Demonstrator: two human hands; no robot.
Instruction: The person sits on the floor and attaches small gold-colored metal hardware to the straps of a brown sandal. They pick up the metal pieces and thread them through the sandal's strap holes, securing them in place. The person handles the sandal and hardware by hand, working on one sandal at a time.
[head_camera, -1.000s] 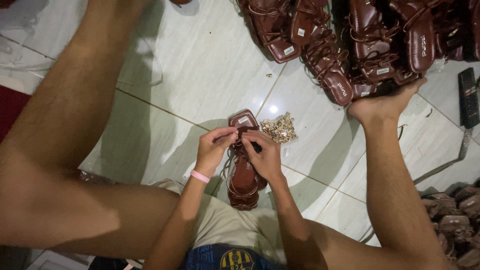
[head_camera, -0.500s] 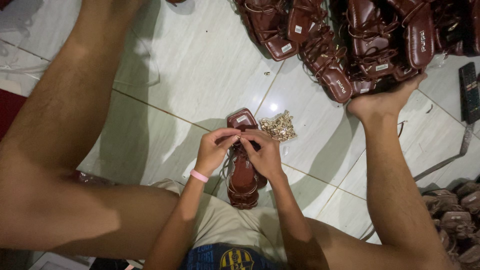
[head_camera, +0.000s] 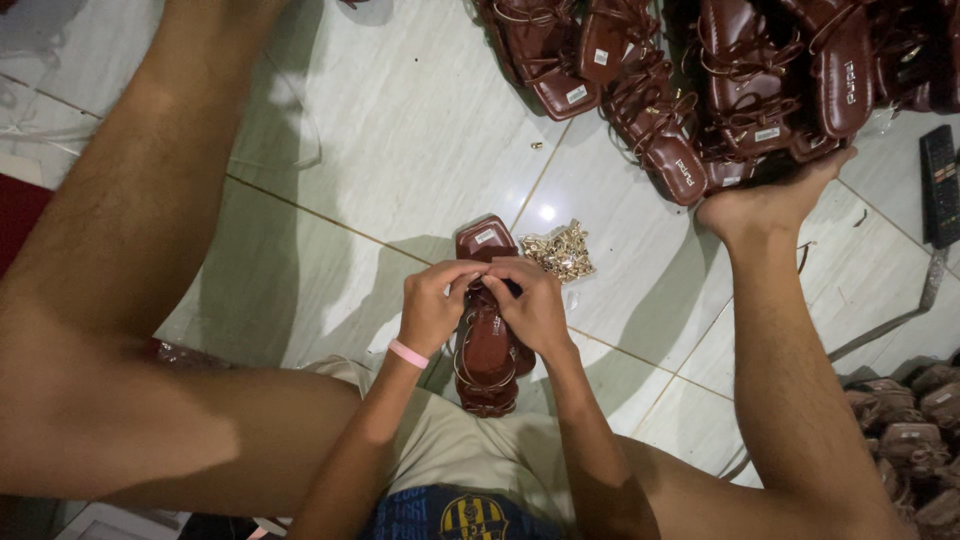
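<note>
Seated on the tiled floor (head_camera: 400, 160), both the left hand (head_camera: 436, 305) and right hand (head_camera: 528, 305) pinch closed on the brown sandal (head_camera: 488, 350) lying between the legs, gold fittings (head_camera: 560, 252) kept just beside for reach.

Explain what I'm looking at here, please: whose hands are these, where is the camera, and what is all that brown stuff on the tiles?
The single view comes from a camera worn on a person's head, looking down, so the bare legs spread to either side are that person's own. They sit on a pale tiled floor. In the middle, the left hand, with a pink wristband, and the right hand meet over the straps of a dark brown sandal; both pinch it near its front. Just beside it lies a small heap of gold-coloured metal bits. At the top sits a pile of similar brown sandals, with the right foot touching its edge. More sandals lie lower right. A black remote-like object rests at the far right.
</note>
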